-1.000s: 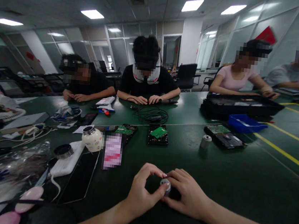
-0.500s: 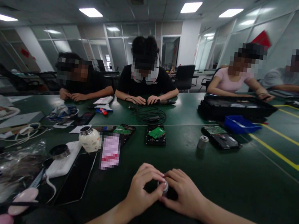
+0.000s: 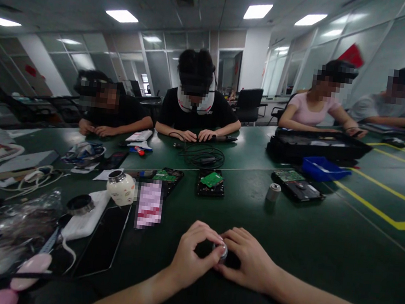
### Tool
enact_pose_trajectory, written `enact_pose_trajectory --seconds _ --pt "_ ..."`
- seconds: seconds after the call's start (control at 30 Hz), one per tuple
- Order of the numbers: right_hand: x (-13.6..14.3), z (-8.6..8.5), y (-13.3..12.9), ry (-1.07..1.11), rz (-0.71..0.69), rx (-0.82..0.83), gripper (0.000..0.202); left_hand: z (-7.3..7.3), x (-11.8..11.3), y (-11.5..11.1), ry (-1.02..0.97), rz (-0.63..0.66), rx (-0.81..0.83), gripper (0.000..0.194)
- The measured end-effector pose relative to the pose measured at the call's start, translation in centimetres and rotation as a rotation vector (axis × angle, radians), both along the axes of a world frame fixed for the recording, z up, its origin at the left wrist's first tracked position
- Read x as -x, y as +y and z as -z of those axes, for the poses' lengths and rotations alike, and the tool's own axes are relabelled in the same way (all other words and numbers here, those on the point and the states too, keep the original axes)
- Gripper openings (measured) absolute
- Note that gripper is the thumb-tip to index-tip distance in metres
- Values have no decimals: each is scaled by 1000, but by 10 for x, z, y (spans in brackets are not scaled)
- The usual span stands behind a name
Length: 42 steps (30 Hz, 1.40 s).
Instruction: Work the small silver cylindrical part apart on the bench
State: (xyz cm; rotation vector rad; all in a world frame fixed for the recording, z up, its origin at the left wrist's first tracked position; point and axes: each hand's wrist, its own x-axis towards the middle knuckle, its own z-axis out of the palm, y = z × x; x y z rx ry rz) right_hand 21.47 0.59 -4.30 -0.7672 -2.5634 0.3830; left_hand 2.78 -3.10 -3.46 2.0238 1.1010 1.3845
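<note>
My left hand (image 3: 196, 251) and my right hand (image 3: 248, 260) meet near the front of the green table. Between them is a small silver round metal piece (image 3: 223, 257), mostly covered by fingers. The left thumb and fingertips pinch it from the left, while the right fingers close around its far and right sides. Farther off to the right stands a small silver cylinder (image 3: 273, 192). Beyond my hands lies a hard drive (image 3: 210, 182) with a green circuit board on top.
To the left are a tablet (image 3: 104, 239), a cream jar (image 3: 121, 187), a white power bank-like block (image 3: 87, 217) and a clear plastic bag (image 3: 11, 228). An opened drive (image 3: 298, 185), a blue tray (image 3: 325, 170) and a black case (image 3: 316, 148) lie right. Several people sit across the table (image 3: 322, 253).
My hands stay almost in place around the silver piece, with the left thumb shifted slightly. The view has moved a little; the objects on the table remain where they were.
</note>
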Motion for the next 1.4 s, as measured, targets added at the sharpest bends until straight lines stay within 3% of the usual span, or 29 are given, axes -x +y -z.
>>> enact_pose_trajectory --seconds 0.87,1.13,1.4 --pt "2 -1 -5 10 72 11 25 3 0 4 -10 26 52 5" --pt "3 1 -6 6 79 29 24 0 -2 1 -32 -39 2 7" --pt "3 4 -4 7 89 21 20 -2 1 0 86 56 1 21"
